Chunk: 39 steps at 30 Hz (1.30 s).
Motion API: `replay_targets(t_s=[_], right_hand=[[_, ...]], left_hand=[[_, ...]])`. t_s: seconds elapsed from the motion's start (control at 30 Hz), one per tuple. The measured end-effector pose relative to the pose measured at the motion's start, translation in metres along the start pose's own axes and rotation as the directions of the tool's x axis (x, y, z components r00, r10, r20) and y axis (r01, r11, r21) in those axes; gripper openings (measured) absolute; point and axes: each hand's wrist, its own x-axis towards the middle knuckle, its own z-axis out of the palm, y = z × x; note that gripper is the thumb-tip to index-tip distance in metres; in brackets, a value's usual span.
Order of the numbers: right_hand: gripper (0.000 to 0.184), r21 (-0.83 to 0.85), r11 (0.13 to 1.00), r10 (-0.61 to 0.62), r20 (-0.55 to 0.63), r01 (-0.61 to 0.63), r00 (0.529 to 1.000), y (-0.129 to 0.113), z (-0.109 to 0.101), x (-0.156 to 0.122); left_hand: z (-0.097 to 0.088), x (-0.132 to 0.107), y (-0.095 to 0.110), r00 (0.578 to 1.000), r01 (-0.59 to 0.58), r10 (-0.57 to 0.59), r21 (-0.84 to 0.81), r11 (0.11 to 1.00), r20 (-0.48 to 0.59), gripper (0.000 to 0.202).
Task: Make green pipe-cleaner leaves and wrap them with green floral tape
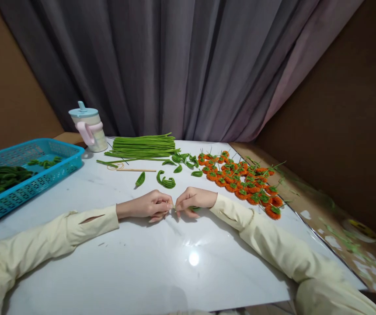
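My left hand (151, 204) and my right hand (196, 202) meet fingertip to fingertip over the table's middle. Both are closed in a pinch on a small green pipe-cleaner leaf. Its thin end shows between the fingertips and a bit of green shows under my right fingers; the rest is hidden. Just beyond lie a curved bundle of green pipe-cleaner pieces (166, 180) and a single green leaf (140, 179). Several more leaves (183, 159) are scattered behind. To the right, many orange pipe-cleaner pompoms with green tops (235, 177) sit in a cluster.
Straight green pipe cleaners (144, 145) are stacked at the back, with a thin wooden stick (137, 170) before them. A blue basket (71, 159) holding green pieces stands left, near a lidded cup (91, 131). Scraps litter the brown surface (322, 214) beyond the white table's (135, 271) right edge.
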Motion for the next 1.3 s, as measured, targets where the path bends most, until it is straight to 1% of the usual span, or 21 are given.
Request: replay_targets(t_s=[0.07, 0.17, 0.23, 0.33, 0.43, 0.57, 0.63, 0.77, 0.9, 1.0, 1.13, 1.3], right_hand=[[0.023, 0.062, 0.998, -0.008, 0.041, 0.005, 0.999, 0.001, -0.003, 0.000], [0.024, 0.095, 0.995, -0.022, 0.056, 0.016, 0.998, 0.002, -0.004, 0.000], [0.024, 0.101, 0.995, -0.022, 0.064, 0.015, 0.998, 0.002, -0.004, -0.001], [0.023, 0.083, 0.996, -0.024, 0.083, 0.017, 0.996, 0.002, -0.007, -0.002], [0.023, 0.043, 0.999, -0.025, 0.100, 0.021, 0.995, 0.002, -0.009, -0.004], [0.024, -0.006, 1.000, -0.019, 0.098, 0.020, 0.995, 0.001, -0.009, -0.004], [0.025, -0.015, 1.000, -0.022, 0.102, 0.024, 0.995, 0.001, -0.008, -0.004], [0.026, -0.002, 0.999, -0.039, 0.098, 0.040, 0.994, 0.001, -0.008, -0.004], [0.027, 0.025, 0.998, -0.060, 0.073, 0.058, 0.996, 0.003, -0.009, -0.005], [0.029, 0.042, 0.997, -0.070, 0.055, 0.068, 0.996, 0.007, -0.010, -0.005], [0.033, 0.076, 0.993, -0.088, 0.004, 0.087, 0.996, 0.012, -0.011, -0.005], [0.034, 0.102, 0.989, -0.103, -0.034, 0.106, 0.994, 0.015, -0.011, -0.009]], left_hand=[[0.000, 0.000, 0.000, 1.000, -0.002, 0.002, -0.061, 0.998, 0.012, 0.027], [0.001, 0.000, 0.001, 1.000, -0.008, 0.008, -0.143, 0.990, -0.003, 0.026], [0.001, 0.001, 0.001, 1.000, -0.010, 0.008, -0.191, 0.982, -0.010, 0.026], [0.002, 0.001, 0.001, 1.000, -0.010, 0.013, -0.236, 0.972, 0.011, 0.025], [0.002, 0.001, 0.000, 0.998, -0.012, 0.026, -0.236, 0.972, 0.055, 0.025], [0.002, 0.000, -0.001, 0.987, 0.014, 0.018, -0.194, 0.981, 0.162, 0.025], [0.001, -0.001, -0.001, 0.980, 0.022, 0.013, -0.175, 0.984, 0.196, 0.025], [0.000, -0.001, 0.000, 0.978, 0.019, 0.015, -0.159, 0.987, 0.210, 0.025], [0.000, -0.001, 0.000, 0.975, 0.033, 0.012, -0.195, 0.980, 0.223, 0.024], [0.001, -0.001, 0.000, 0.978, 0.040, 0.019, -0.276, 0.960, 0.210, 0.023], [0.001, 0.000, -0.001, 0.990, 0.024, 0.037, -0.413, 0.910, 0.139, 0.021], [-0.001, 0.000, -0.002, 0.995, 0.028, 0.022, -0.476, 0.879, 0.099, 0.021]])
